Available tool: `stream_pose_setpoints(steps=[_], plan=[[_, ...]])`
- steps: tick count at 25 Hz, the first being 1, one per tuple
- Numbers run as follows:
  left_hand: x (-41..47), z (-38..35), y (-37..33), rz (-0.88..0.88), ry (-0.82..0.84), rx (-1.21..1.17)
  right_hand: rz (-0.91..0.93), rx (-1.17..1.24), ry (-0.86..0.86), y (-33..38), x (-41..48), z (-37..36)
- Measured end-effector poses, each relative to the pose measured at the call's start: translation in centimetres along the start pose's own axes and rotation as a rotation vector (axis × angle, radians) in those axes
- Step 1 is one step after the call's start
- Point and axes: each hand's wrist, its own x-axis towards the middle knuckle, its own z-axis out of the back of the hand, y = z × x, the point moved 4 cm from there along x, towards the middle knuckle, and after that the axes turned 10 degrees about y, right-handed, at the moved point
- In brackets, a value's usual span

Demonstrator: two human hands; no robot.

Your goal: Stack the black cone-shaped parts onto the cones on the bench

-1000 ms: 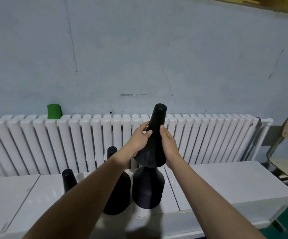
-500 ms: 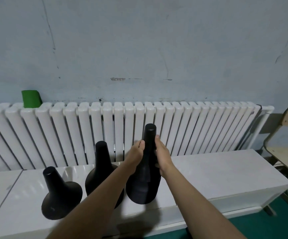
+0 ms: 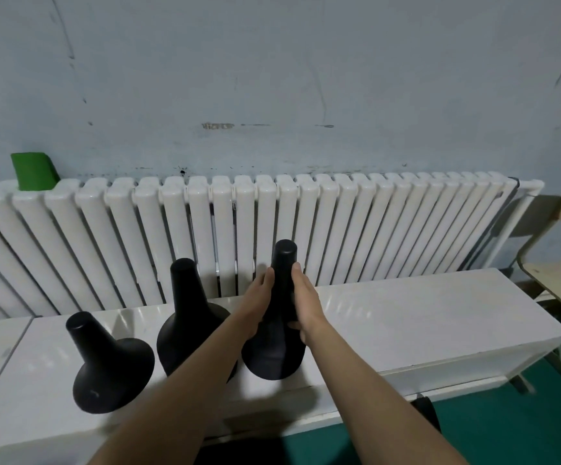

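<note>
The left hand (image 3: 259, 298) and right hand (image 3: 307, 298) clasp the rightmost black cone (image 3: 282, 263) by its neck. Another cone (image 3: 185, 297) stands at its nine o'clock.

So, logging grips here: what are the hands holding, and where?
Left hand and right hand clasp the rightmost black cone by its neck, one each side.

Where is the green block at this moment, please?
In the head view, the green block sits at the far left, on top of the white radiator against the wall, up and behind the leftmost black cone.
</note>
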Motion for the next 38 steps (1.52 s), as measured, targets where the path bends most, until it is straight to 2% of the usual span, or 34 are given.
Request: stream_pose_setpoints(steps=[3, 7, 11, 13, 20, 28, 38], plan=[[-0.3, -0.4, 0.3, 0.02, -0.053, 0.0, -0.056, 0.006, 0.045, 0.6, -0.6, -0.1], [-0.7, -1.2, 1.7, 0.0, -0.199, 0.174, -0.122, -0.025, 0.053, 0.7, -2.3, 0.8], [-1.0, -3.0, 3.9, 0.09, -0.285, 0.133, -0.123, -0.119, -0.002, 1.1, -6.7, 2.4], [-2.1, -4.9, 3.7, 0.115, -0.241, 0.13, -0.099, -0.115, -0.015, 1.2, -8.1, 3.4], [-6.3, -13.2, 1.3, -0.007, 0.04, 0.172, -0.016, -0.13, -0.145, 2.2, -14.1, 10.2], [-7.9, -24.6, 2.1, 0.011, 0.25, 0.305, 0.025, -0.071, -0.346, 1.0, -20.4, 21.1], [-4.3, -31.6, 9.2, 0.098, 0.348, 0.378, -0.108, 0.078, -0.482, -6.0, -20.8, 31.7]])
